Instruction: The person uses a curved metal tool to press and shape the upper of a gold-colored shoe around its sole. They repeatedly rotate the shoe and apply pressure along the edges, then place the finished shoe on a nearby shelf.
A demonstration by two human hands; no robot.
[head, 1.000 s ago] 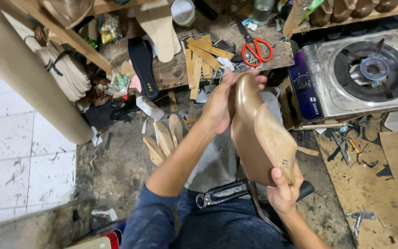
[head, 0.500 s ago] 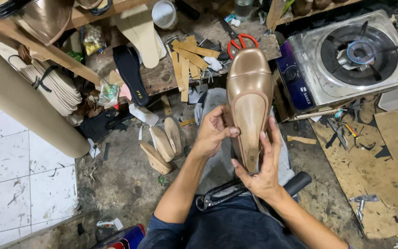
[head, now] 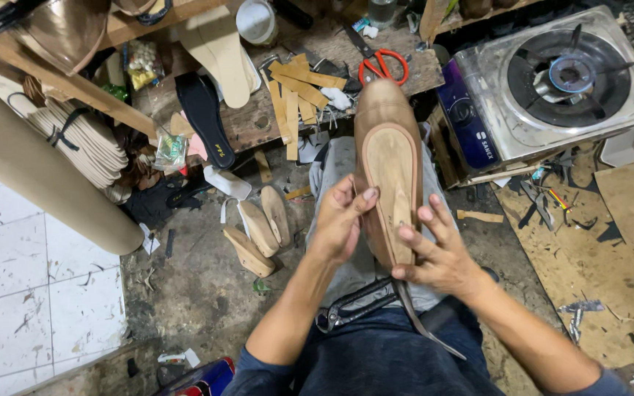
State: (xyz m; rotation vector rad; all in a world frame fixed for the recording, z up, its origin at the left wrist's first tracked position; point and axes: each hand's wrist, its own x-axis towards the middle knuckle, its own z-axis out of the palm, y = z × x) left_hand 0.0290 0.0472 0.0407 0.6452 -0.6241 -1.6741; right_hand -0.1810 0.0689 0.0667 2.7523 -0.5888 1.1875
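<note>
A tan leather shoe upper on a last lies sole-up over my lap, its toe pointing away from me. My left hand grips its left edge near the heel, thumb on the insole board. On the right side, my right hand presses its fingers onto the heel end of the sole. A thin strap hangs down from the shoe past my right wrist. Metal pincers rest on my lap below both hands.
A gas stove stands at the upper right. Red-handled scissors, card strips and insoles lie on a wooden bench. Three wooden heel pieces sit on the dirty floor to the left. A large cardboard roll leans at far left.
The shoe swung from tilted to pointing straight away from me, sole up. My left hand slid down from its toe to the heel side, and my right hand came up beside it.
</note>
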